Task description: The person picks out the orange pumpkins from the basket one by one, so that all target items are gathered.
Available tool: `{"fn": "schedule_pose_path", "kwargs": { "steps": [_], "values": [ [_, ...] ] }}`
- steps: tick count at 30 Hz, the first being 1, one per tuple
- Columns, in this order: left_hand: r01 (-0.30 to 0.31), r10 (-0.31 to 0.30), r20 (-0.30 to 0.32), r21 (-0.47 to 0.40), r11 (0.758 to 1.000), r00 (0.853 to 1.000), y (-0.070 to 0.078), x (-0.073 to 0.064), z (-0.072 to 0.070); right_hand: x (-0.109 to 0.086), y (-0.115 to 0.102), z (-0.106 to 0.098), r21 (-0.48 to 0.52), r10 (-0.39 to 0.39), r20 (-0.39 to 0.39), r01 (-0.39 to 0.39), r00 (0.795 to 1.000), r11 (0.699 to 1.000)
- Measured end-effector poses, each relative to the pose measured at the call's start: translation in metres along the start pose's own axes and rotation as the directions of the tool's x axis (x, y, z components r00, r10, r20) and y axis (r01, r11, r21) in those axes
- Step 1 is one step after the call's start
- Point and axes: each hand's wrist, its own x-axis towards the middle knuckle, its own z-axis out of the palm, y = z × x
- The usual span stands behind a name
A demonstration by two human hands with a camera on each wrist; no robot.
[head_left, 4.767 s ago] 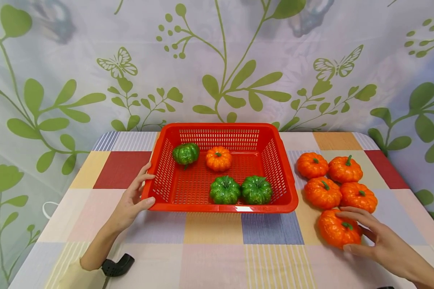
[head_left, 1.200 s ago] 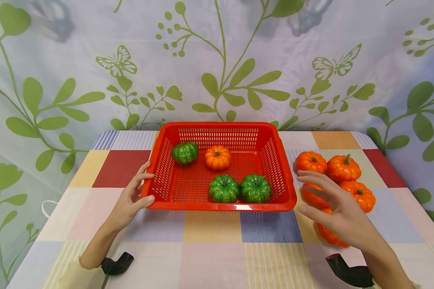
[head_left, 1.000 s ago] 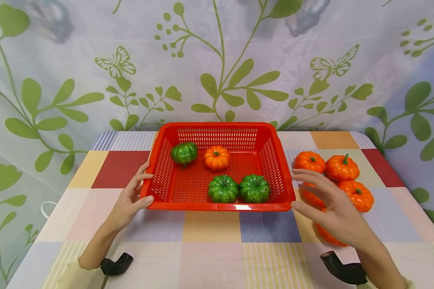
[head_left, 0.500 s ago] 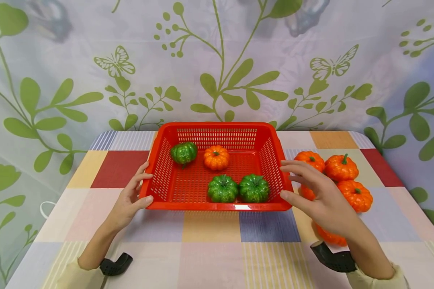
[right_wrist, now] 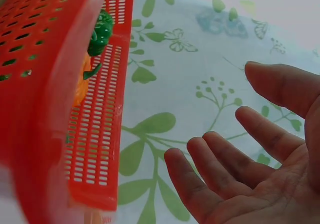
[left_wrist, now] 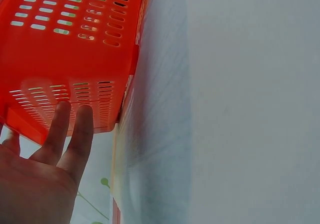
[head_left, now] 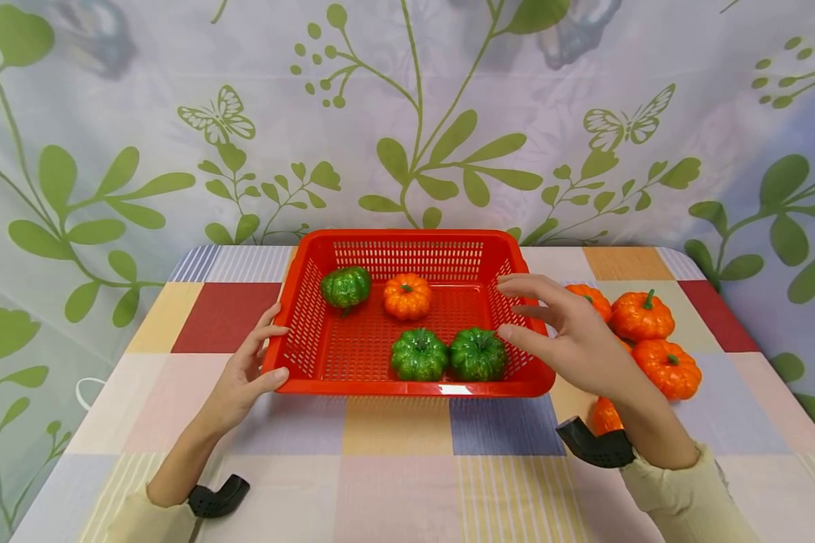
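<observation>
My left hand (head_left: 243,381) rests at the left side of a red plastic basket (head_left: 380,388), thumb on the rim near the front corner. In the left wrist view its fingers (left_wrist: 80,141) lie fairly straight against the perforated outer wall. Inside the basket sit one small orange pumpkin (head_left: 407,296) and three green ones: one at back left (head_left: 346,287), two side by side at the front (head_left: 419,354). My right hand (head_left: 570,335) hovers over the basket's right rim, fingers apart and holding nothing, its fingertips near the front right green pumpkin (head_left: 478,354).
Several larger orange pumpkins (head_left: 667,369) are grouped on the checked tablecloth (head_left: 401,490) right of the basket; my right hand and forearm partly cover some. A curtain (head_left: 353,136) with leaf prints hangs behind the table. Black devices (head_left: 219,498) are on both wrists.
My right hand has left the nearest orange pumpkin and moved left and up, past the other pumpkins, over the basket's right rim. The left hand and the basket's contents stay put.
</observation>
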Motion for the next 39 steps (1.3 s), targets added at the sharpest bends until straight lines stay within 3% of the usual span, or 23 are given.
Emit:
{"fn": "schedule_pose_path", "kwargs": {
  "steps": [13,24,34,39],
  "values": [
    [0.004,-0.004,0.008,-0.007,1.000,1.000,0.001,0.001,0.001,0.049,0.011,0.018,0.033,0.143,0.139,-0.149,0.980,0.988],
    [0.008,-0.008,0.000,-0.009,1.000,1.000,0.001,0.000,-0.001,0.086,0.014,0.032,-0.007,0.159,0.172,-0.160,0.972,0.987],
    [0.009,-0.009,-0.001,-0.004,1.000,1.000,0.001,0.001,-0.001,0.116,0.036,0.048,-0.062,0.170,0.243,-0.159,0.955,0.985],
    [0.015,-0.015,0.000,-0.009,1.000,1.000,-0.001,0.001,-0.001,0.122,0.050,0.057,-0.038,0.169,0.278,-0.166,0.945,0.985]
  ]
}}
